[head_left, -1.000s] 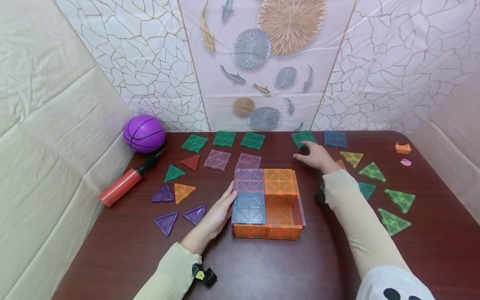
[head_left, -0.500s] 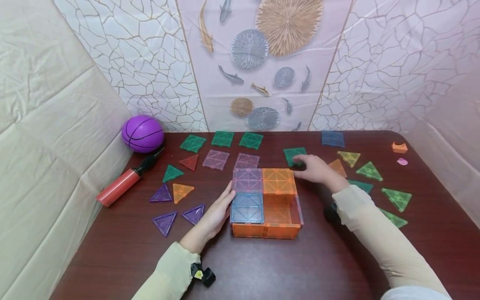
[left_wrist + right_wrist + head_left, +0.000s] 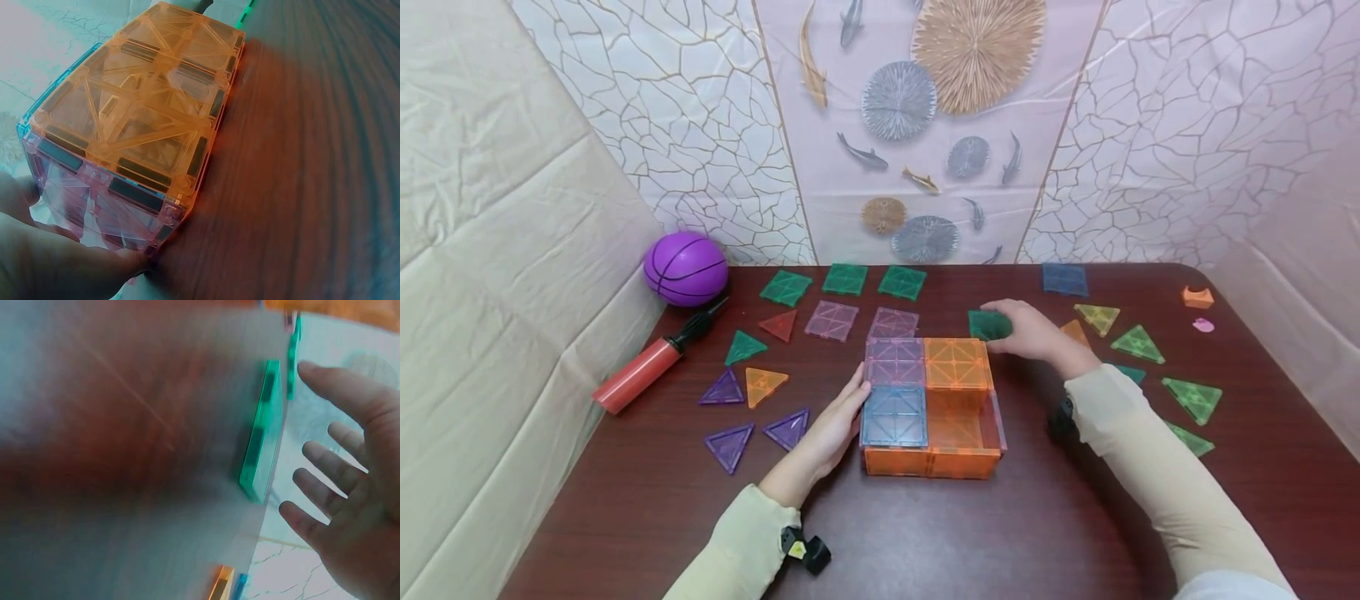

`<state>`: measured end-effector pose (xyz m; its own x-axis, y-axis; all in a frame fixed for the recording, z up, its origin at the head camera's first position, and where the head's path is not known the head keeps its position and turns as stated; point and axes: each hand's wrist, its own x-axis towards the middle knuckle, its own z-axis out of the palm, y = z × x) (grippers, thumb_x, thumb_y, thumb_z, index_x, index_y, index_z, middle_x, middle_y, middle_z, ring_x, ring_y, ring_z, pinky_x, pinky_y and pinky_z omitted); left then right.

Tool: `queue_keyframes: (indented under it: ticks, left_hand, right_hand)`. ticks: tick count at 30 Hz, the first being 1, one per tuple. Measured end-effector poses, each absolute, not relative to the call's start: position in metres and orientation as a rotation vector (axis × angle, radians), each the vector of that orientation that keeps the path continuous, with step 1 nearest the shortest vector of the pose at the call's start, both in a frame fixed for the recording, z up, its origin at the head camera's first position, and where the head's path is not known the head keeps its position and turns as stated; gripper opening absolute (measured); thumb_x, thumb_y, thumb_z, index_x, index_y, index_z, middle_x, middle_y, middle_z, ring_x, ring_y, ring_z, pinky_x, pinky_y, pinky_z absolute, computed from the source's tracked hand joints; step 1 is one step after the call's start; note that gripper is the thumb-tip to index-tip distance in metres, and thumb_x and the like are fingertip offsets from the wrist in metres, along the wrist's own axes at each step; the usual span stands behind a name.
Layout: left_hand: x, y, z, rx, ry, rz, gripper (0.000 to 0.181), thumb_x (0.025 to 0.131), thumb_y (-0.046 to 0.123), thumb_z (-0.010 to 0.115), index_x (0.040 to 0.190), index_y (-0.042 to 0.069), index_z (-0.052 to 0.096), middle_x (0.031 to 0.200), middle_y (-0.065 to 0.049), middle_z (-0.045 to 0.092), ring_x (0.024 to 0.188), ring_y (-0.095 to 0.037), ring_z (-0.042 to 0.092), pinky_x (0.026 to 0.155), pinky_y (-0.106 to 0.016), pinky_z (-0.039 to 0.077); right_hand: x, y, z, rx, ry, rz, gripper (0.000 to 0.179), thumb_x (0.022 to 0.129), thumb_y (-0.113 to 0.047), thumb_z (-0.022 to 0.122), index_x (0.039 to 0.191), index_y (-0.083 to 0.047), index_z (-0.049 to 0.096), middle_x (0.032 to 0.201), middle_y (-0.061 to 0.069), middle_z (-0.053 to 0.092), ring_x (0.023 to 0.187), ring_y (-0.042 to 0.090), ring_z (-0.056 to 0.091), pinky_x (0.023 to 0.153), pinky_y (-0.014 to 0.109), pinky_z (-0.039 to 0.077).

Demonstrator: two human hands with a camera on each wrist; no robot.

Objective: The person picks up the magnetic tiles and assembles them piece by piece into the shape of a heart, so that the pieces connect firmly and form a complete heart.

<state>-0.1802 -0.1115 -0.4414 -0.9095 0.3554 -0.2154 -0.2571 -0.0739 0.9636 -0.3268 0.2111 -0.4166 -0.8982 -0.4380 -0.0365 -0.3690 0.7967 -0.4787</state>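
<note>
A box of translucent magnetic tiles has orange front walls. Its top bears a purple-pink tile, an orange tile and a blue tile, while the front right quarter is uncovered. My left hand rests along the left side of the box; in the left wrist view its thumb and fingers touch the pink end wall. Behind the box, my right hand hovers over a green square tile. In the right wrist view its fingers are spread, apart from the green tile.
Green square tiles and pink ones lie at the back left, triangles left of the box. A blue square and several triangles lie right. A purple ball and red pump stand far left.
My right hand has drawn the green tile from the back edge toward the box, then its fingers have shifted over the tile. The left hand has stayed at the box.
</note>
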Motion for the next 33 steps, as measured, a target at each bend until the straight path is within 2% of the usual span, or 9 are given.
queue_keyframes:
  ticks: [5, 8, 13, 18, 24, 29, 33]
  left_hand:
    - [-0.180, -0.111, -0.442, 0.104, 1.798, 2.040, 0.065, 0.104, 0.040, 0.034, 0.156, 0.021, 0.000, 0.162, -0.005, -0.006, 0.148, -0.025, -0.005, 0.117, -0.052, 0.005]
    - [-0.181, -0.111, -0.442, 0.104, 1.795, 2.042, 0.065, 0.104, 0.040, 0.034, 0.156, 0.021, 0.000, 0.162, -0.004, -0.006, 0.148, -0.024, -0.004, 0.117, -0.051, 0.005]
    - [-0.180, -0.111, -0.441, 0.106, 1.794, 2.042, 0.065, 0.104, 0.040, 0.034, 0.156, 0.020, -0.001, 0.162, -0.005, -0.006, 0.148, -0.024, -0.005, 0.118, -0.051, 0.005]
    - [-0.181, -0.111, -0.441, 0.109, 1.796, 2.047, 0.065, 0.104, 0.040, 0.034, 0.156, 0.020, -0.001, 0.162, -0.005, -0.006, 0.148, -0.023, -0.004, 0.118, -0.050, 0.005]
    - [-0.181, -0.111, -0.441, 0.111, 1.801, 2.043, 0.065, 0.105, 0.040, 0.033, 0.156, 0.020, -0.001, 0.162, -0.005, -0.006, 0.148, -0.024, -0.005, 0.117, -0.052, 0.005]
    - [-0.180, -0.111, -0.441, 0.115, 1.806, 2.039, 0.064, 0.105, 0.039, 0.033, 0.156, 0.021, -0.001, 0.162, -0.005, -0.006, 0.148, -0.025, -0.006, 0.117, -0.053, 0.005]
    - [-0.180, -0.112, -0.440, 0.114, 1.811, 2.030, 0.065, 0.104, 0.041, 0.033, 0.156, 0.021, -0.001, 0.162, -0.005, -0.006, 0.148, -0.025, -0.005, 0.117, -0.053, 0.006]
  right_hand:
    - [-0.343, 0.216, -0.420, -0.641, 2.796, -0.677, 0.074, 0.081, -0.020, 0.076, 0.142, 0.002, 0.041, 0.146, 0.027, 0.038, 0.135, 0.043, 0.033, 0.109, 0.058, 0.028]
    - [-0.347, 0.218, -0.423, -0.624, 2.775, -0.659, 0.076, 0.080, -0.023, 0.077, 0.143, 0.002, 0.041, 0.145, 0.027, 0.039, 0.133, 0.042, 0.036, 0.107, 0.058, 0.030]
    - [-0.350, 0.222, -0.427, -0.624, 2.756, -0.642, 0.072, 0.078, -0.027, 0.078, 0.138, 0.000, 0.049, 0.141, 0.025, 0.045, 0.126, 0.041, 0.043, 0.103, 0.057, 0.035]
    - [-0.349, 0.222, -0.428, -0.704, 2.755, -0.610, 0.062, 0.080, -0.029, 0.076, 0.130, 0.002, 0.057, 0.141, 0.026, 0.046, 0.131, 0.044, 0.038, 0.107, 0.059, 0.031]
    - [-0.341, 0.224, -0.420, -0.724, 2.797, -0.619, 0.061, 0.083, -0.033, 0.075, 0.131, 0.002, 0.058, 0.141, 0.025, 0.045, 0.133, 0.043, 0.035, 0.107, 0.059, 0.031]
    - [-0.326, 0.222, -0.398, -0.724, 2.842, -0.673, 0.065, 0.083, -0.040, 0.073, 0.133, -0.001, 0.056, 0.143, 0.022, 0.043, 0.134, 0.043, 0.032, 0.105, 0.061, 0.030]
    - [-0.309, 0.219, -0.380, -0.751, 2.894, -0.704, 0.066, 0.083, -0.042, 0.073, 0.134, -0.004, 0.057, 0.142, 0.019, 0.044, 0.131, 0.040, 0.035, 0.100, 0.059, 0.036]
